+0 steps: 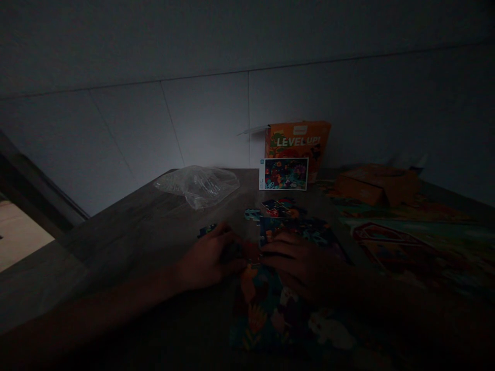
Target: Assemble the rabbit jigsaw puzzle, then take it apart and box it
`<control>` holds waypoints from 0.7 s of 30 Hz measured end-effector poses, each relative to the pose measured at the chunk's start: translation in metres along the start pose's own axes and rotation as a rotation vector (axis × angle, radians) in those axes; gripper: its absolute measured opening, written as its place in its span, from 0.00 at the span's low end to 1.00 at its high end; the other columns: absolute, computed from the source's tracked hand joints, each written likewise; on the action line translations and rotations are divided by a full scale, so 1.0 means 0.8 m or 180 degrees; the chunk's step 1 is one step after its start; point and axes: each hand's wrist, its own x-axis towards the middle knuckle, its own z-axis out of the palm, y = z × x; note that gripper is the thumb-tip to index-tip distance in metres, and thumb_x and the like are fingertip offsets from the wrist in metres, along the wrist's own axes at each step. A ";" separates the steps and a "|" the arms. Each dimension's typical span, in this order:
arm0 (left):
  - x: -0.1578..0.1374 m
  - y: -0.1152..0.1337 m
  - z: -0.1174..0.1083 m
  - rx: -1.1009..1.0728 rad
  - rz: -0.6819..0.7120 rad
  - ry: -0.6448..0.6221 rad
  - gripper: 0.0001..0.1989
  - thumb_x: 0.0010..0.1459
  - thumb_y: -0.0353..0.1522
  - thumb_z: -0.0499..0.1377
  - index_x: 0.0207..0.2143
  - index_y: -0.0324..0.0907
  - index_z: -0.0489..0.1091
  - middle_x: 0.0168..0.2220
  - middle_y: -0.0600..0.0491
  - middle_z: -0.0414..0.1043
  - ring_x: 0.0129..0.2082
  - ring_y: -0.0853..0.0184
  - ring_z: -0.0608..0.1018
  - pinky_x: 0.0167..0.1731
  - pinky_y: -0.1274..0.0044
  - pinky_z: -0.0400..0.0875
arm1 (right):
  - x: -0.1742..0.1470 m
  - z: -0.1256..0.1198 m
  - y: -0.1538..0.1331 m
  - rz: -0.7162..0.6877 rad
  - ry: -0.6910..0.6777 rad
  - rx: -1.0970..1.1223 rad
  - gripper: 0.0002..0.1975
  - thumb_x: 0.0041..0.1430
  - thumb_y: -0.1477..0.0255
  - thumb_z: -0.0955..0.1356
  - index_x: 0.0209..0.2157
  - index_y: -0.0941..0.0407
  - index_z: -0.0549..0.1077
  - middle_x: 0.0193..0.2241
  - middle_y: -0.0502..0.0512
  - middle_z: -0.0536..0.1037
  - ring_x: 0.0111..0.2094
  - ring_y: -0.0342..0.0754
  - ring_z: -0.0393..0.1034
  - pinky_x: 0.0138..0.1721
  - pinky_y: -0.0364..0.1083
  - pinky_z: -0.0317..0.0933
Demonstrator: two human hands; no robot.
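The view is dim. A partly joined jigsaw puzzle (pixel 255 319) of dark, colourful pieces lies on the table before me. My left hand (pixel 207 257) is at its left edge, thumb and fingers curled about a dark reddish puzzle piece (pixel 250 251), which touches the puzzle's side. My right hand (pixel 299 260) rests on the joined part, fingers stretched out and pointing left. Just beyond my left fingertips lies a loose dark piece (pixel 206 230). Farther back are a teal piece (pixel 252 214) and a small joined cluster (pixel 279 207).
A picture card (pixel 286 174) leans against an orange "LEVEL UP!" box (pixel 298 139) near the wall. Crumpled clear plastic (pixel 199 184) lies at the back left. On the right are an orange carton (pixel 377 184) and another colourful picture puzzle (pixel 406 252).
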 end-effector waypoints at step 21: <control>-0.004 -0.010 -0.005 -0.0072 0.0099 0.1190 0.08 0.63 0.30 0.50 0.43 0.44 0.65 0.40 0.50 0.73 0.39 0.62 0.76 0.39 0.71 0.73 | -0.002 -0.005 -0.005 0.0133 0.0881 0.0612 0.14 0.62 0.77 0.62 0.44 0.57 0.76 0.37 0.56 0.80 0.40 0.48 0.71 0.44 0.48 0.66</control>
